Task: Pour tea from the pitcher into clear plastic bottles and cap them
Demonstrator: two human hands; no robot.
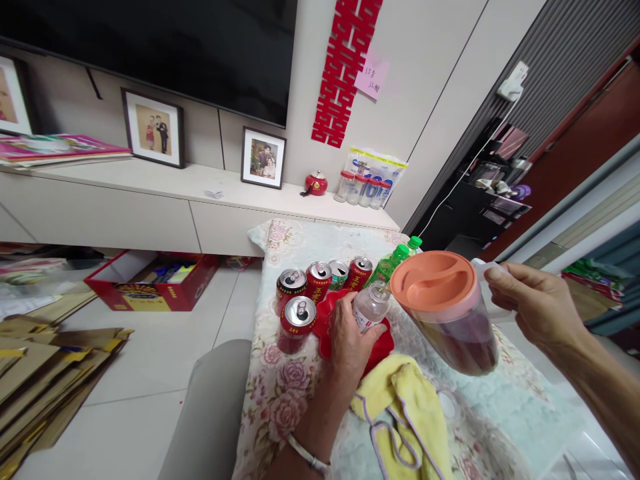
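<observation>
My left hand [350, 337] is wrapped round a clear plastic bottle [374, 303] with a white label and an uncapped mouth. The bottle leans slightly over a red tray [377, 352] on the table. In my right hand [533, 300] is the handle of a clear pitcher [465, 340] with an orange lid [434, 283] and dark reddish liquid inside. It is tilted left, its spout close to the bottle's mouth; I cannot tell whether liquid is flowing. Several drink cans [299, 320] and green-capped bottles [384, 265] stand close by.
A yellow cloth [407, 413] lies crumpled on the flowered tablecloth [285, 400], below the pitcher. Behind the table runs a low cabinet [220, 223] bearing framed photos [264, 157], a red pot [316, 183] and red-lidded jars [363, 189]. A red box [150, 280] and flattened cardboard [50, 380] are left.
</observation>
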